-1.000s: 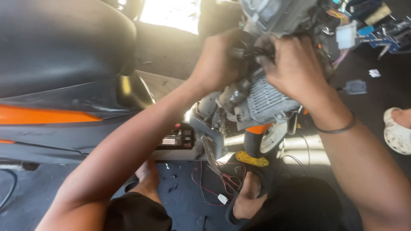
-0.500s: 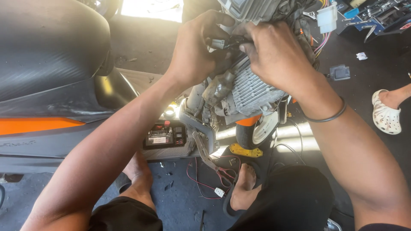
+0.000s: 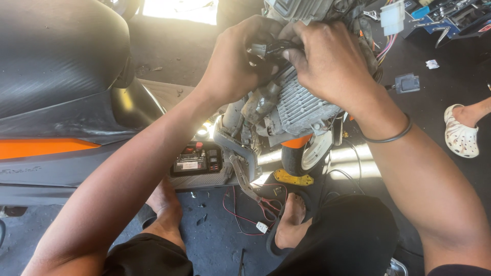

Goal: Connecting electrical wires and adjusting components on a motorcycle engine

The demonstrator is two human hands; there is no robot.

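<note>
Connector plug (image 3: pixel 263 49), black w/ grey end, sits at top of finned grey engine unit (image 3: pixel 299 105), pinched between both hands. Left hand (image 3: pixel 232 61) grips plug body; right hand (image 3: pixel 330 64) clenches wire bundle (image 3: pixel 381 46) just beside it. Judged mid-job: plug looks not yet seated or freed, can't tell which. Red wires (image 3: pixel 240 214) lie loose on floor; black battery box (image 3: pixel 197 159) exposed below.

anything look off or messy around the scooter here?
Loose red wires trail across the floor with a small white plug unattached. The finned engine part looks grimy. Both hands, left hand and right hand, grip a black connector.
</note>
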